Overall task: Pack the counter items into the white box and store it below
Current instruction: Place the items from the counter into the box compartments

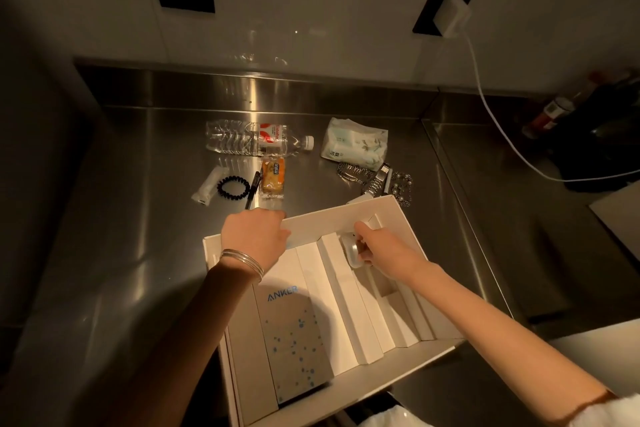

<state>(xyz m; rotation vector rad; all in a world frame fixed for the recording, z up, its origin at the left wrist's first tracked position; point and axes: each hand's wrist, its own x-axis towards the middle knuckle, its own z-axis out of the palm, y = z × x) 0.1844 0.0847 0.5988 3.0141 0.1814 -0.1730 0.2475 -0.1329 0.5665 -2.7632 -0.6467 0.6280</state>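
The open white box [408, 236] sits at the counter's front edge, with white cardboard dividers and an Anker package [294, 333] inside. My left hand [256, 236] grips the box's far rim. My right hand [377, 250] holds a small round white case [351, 248] inside the box near its far right corner. Behind the box on the steel counter lie a water bottle [256, 139], a snack packet [273, 177], a black pen [252, 189], a black hair tie [233, 186], a small white tube [207, 184], a tissue pack [353, 142] and metal bracelets with beads [374, 178].
A white charger [452, 12] is plugged into the wall socket and its cable [498, 128] runs down to the right. Dark bottles [554, 114] stand on the lower right counter section. A raised steel edge [450, 177] separates the two sections.
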